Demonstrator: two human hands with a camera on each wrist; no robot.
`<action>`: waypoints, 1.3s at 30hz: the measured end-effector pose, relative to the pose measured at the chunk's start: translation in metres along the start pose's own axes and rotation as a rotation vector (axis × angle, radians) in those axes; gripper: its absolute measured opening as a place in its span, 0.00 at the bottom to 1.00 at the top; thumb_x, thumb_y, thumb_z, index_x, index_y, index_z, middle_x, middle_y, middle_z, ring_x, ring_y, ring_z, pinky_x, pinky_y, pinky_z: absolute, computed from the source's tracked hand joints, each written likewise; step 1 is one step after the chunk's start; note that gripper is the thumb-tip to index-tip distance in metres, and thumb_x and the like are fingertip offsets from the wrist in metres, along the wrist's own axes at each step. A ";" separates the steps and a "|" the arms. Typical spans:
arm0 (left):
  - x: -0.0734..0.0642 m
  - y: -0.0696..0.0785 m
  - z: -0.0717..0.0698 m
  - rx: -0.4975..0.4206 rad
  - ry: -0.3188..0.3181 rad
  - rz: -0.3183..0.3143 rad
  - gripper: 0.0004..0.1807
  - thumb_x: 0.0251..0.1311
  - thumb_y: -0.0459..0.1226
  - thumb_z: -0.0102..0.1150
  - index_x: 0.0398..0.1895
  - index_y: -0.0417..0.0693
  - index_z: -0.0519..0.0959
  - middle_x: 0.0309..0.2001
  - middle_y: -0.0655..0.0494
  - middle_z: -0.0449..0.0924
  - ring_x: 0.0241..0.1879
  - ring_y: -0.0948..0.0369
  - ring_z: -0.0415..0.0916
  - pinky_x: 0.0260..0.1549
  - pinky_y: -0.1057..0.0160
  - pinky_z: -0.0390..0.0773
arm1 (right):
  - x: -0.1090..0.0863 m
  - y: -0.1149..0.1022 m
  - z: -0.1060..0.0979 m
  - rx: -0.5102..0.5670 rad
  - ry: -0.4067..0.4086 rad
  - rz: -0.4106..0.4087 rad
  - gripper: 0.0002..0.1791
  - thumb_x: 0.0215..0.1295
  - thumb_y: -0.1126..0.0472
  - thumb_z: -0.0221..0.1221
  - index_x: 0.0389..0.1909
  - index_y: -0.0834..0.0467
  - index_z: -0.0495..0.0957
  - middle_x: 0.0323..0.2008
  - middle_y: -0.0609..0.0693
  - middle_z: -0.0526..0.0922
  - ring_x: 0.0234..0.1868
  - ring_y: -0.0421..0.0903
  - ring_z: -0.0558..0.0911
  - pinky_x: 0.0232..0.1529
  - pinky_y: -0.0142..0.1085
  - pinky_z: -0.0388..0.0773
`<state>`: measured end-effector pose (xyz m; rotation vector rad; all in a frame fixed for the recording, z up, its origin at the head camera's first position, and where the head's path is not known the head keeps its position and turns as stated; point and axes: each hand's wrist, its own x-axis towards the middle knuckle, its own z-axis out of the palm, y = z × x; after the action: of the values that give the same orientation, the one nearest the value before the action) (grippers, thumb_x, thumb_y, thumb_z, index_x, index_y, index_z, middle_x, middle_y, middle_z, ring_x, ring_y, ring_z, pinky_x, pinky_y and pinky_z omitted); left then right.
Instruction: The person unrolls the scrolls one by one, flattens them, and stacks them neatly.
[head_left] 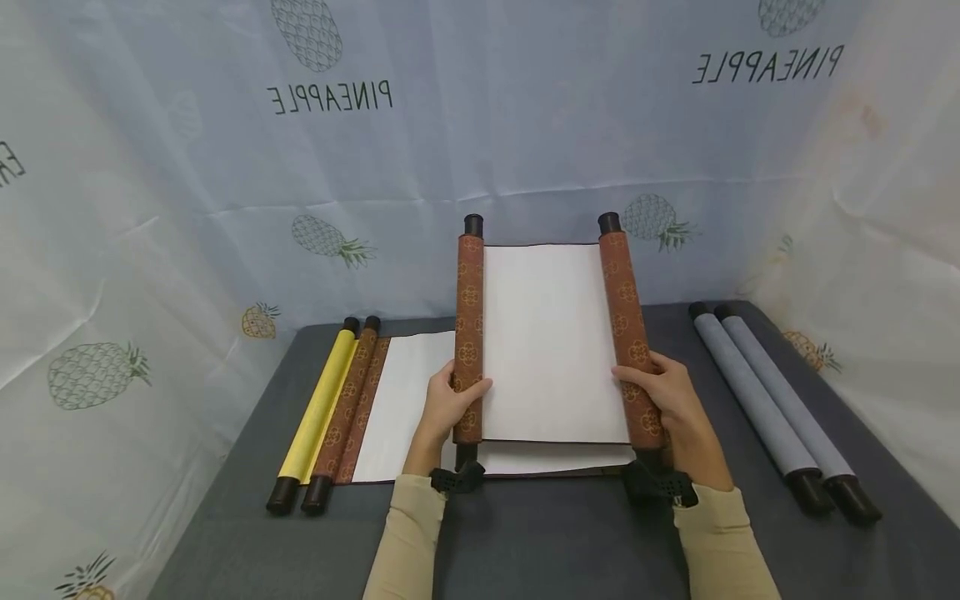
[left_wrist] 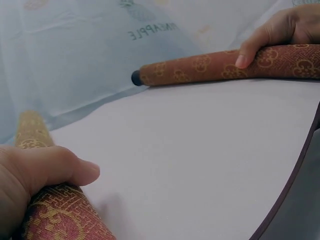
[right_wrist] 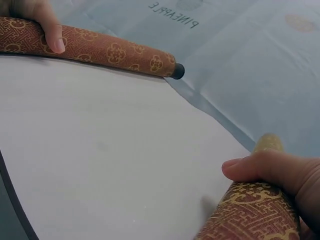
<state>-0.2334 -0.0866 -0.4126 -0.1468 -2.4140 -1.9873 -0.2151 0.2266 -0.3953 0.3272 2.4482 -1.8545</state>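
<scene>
The left hand's (head_left: 447, 403) grip is clamped round the left brown roll (head_left: 470, 308), the right hand's (head_left: 667, 390) round the right brown roll (head_left: 624, 308). Each roll's long axis runs far from its grip; the white sheet (head_left: 546, 342) spans between, over the worktop (head_left: 555, 542). A yellow roll (head_left: 322, 400) lies left, grey rolls (head_left: 752, 390) right.

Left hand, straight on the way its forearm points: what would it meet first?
Apart from the brown, gold-patterned cloth roller that the left hand holds, probably the pale, pineapple-printed fabric curtain behind the dark grey tabletop; the head view leaves depth unclear.
</scene>
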 end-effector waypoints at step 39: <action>0.008 -0.016 0.000 -0.040 0.136 -0.066 0.37 0.60 0.39 0.61 0.70 0.40 0.58 0.61 0.38 0.71 0.57 0.46 0.73 0.52 0.51 0.74 | 0.001 -0.003 0.019 -0.027 0.033 0.006 0.48 0.66 0.49 0.57 0.75 0.63 0.41 0.66 0.67 0.60 0.55 0.54 0.73 0.43 0.32 0.74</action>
<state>-0.2430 -0.0887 -0.4278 0.0657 -2.3260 -2.0015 -0.2183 0.2075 -0.3975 0.3660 2.4882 -1.8266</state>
